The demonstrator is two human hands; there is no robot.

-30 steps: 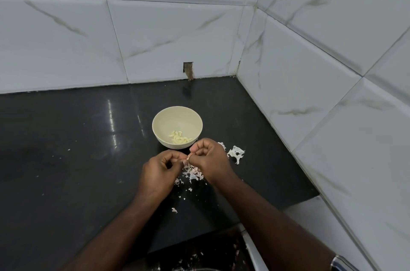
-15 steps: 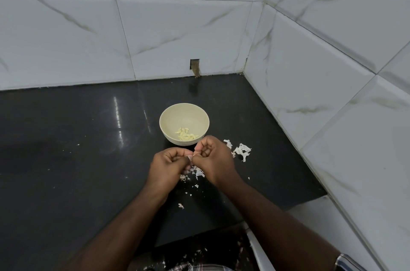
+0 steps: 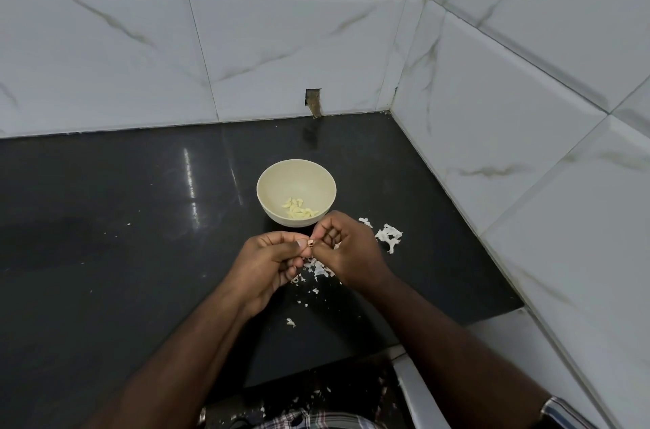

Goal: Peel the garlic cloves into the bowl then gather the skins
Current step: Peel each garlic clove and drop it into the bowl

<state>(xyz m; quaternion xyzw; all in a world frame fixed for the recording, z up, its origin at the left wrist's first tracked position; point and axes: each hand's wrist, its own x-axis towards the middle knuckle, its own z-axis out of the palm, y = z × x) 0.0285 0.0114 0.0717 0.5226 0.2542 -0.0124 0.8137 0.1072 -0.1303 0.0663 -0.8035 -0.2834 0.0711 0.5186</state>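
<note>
On bench, near edge: both hands meet just in front of the bowl, above the scattered skins.
Left hand (image 3: 269,261): fingers curled in, thumb and forefinger pinching one side of a small garlic clove (image 3: 311,243).
Right hand (image 3: 346,249): fingers curled, fingertips pinching the other side of the same clove; knuckles face the bowl.
Clove: tiny, pinkish-brown skin showing between the two thumbs; how much is peeled, can't tell.
Bowl (image 3: 278,182): cream, round, upright on the black bench (image 3: 123,217), just beyond the hands. Right hand sits close to its near rim; contact can't be told.
Peeled cloves (image 3: 299,209): pale yellow cluster at the bottom of the bowl.
Skins (image 3: 388,236): white flakes on the bench, one clump right of the right hand, more directly under the hands, a few stray bits nearer the bench edge.
Backdrop: white marbled wall tiles (image 3: 281,42) on two sides forming a corner.
</note>
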